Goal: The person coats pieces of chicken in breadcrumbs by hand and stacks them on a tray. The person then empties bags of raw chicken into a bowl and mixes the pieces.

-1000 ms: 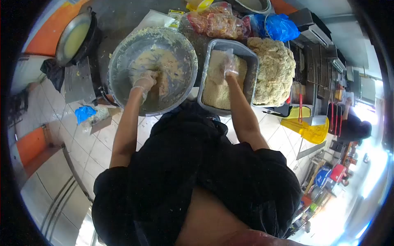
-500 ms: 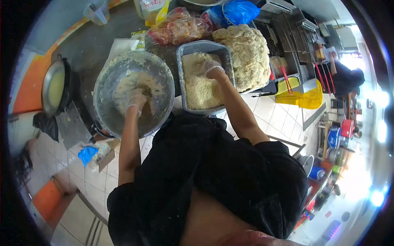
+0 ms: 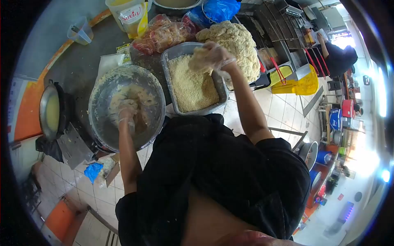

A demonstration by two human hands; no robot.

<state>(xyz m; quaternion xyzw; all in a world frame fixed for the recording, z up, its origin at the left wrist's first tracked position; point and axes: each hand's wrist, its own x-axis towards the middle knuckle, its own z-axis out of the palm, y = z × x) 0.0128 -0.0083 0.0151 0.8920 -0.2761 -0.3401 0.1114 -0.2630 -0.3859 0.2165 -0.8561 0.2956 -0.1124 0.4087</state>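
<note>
My left hand, in a clear glove, is down in the wet batter of a big round metal bowl; its fingers are partly hidden there. Over the back of a grey tub of pale crumbs is my right hand, gloved too, its fingers closed round a crumb-coated piece. Right behind the tub rises a large heap of crumb-coated pieces.
Behind the tub lie bags of reddish food and a blue bag. A wok of oil stands at the left, a plastic jug at the back left. Another person is at the far right.
My right hand has risen from the crumbs toward the tub's back right, now with a coated piece. My left hand stays in the bowl. The view has turned, shifting the containers left.
</note>
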